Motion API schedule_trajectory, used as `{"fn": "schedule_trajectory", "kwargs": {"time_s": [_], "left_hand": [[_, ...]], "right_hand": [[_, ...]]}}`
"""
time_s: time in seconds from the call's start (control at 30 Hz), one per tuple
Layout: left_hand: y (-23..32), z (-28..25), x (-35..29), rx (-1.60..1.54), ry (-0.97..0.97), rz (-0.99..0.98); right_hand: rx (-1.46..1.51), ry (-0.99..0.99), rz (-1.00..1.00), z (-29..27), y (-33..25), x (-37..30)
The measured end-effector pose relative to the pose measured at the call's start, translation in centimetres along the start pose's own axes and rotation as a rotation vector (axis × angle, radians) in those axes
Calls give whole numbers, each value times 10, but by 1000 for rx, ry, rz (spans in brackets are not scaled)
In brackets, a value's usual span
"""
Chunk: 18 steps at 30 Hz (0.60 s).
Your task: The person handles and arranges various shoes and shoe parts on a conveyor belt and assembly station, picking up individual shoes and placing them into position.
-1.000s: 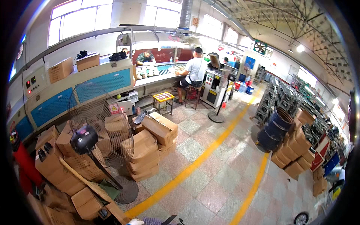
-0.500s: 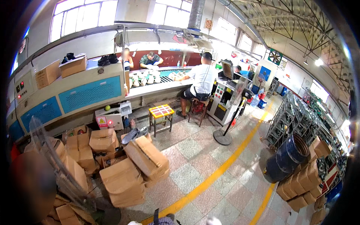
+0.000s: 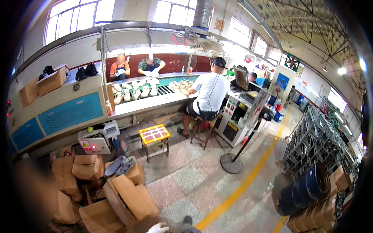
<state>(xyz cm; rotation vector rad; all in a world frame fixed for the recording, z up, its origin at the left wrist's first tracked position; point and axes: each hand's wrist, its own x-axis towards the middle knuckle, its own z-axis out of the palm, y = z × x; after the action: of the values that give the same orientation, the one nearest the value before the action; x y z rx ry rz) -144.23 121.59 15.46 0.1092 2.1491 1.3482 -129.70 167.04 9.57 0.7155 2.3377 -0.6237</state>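
My left hand (image 3: 158,228), in a white glove, shows at the lower edge, partly cut off. Its fingers look loosely spread, and nothing can be seen in them. My shoe (image 3: 188,220) is just to its right on the tiled floor. Nearest to the hand are an open cardboard box (image 3: 134,196) and other cartons on the left. Grey shoes (image 3: 120,166) lie on top of one carton. Ahead stands a small stool (image 3: 154,134) with a yellow, red and white top. My right hand is out of the picture.
A person in white (image 3: 211,89) sits at the conveyor (image 3: 136,101) loaded with shoes; two more people work behind it. A pedestal fan's base (image 3: 231,163) stands beside a control machine (image 3: 233,123). On the right are a dark blue drum (image 3: 301,192) and metal racks (image 3: 311,136).
My view has moved forward, bringing the stool and conveyor closer. More of my left gloved hand has entered at the bottom; the white blur at the lower right has gone from view.
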Motion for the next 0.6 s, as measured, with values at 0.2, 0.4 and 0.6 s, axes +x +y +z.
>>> {"fn": "schedule_trajectory", "kwargs": {"time_s": [0.2, 0.4, 0.6], "left_hand": [[124, -10, 151, -109, 128, 12], [77, -104, 195, -462, 459, -326], [15, -148, 330, -66, 408, -277]], "right_hand": [[-520, 434, -511, -192, 72, 289], [569, -30, -318, -338, -315, 399], [202, -11, -602, -352, -430, 488]]}}
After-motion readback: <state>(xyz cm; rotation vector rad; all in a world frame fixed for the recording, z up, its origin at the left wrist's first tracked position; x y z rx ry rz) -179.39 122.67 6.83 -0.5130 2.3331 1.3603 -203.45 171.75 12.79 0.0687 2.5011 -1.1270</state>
